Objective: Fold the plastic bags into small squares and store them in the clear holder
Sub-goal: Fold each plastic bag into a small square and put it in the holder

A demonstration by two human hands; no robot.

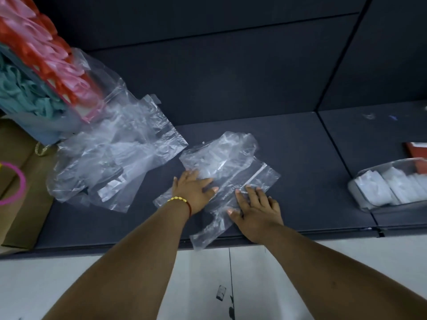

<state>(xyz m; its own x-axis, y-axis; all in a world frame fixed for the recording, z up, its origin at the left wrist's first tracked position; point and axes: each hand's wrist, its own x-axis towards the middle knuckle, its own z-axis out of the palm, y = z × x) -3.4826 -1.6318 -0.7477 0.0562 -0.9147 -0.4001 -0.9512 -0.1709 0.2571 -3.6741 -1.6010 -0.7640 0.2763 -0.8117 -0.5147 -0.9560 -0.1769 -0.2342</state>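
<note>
A clear plastic bag (pixel 233 165) lies spread across the dark shelf (pixel 300 172) near its front edge, one end hanging over the edge. My left hand (pixel 193 191), with a gold bracelet at the wrist, presses flat on the bag's left part. My right hand (pixel 256 210) presses flat on its lower right part, fingers straight and spread. A pile of loose clear bags (pixel 115 155) lies to the left. The clear holder (pixel 390 184) stands at the right edge with several folded white squares inside.
A cardboard box (pixel 20 185) with a pink ring stands at the far left. Above it hang red, pink and teal items (pixel 41 65) in packaging. A red object (pixel 416 150) lies behind the holder. The white floor (pixel 208 285) lies below the shelf edge.
</note>
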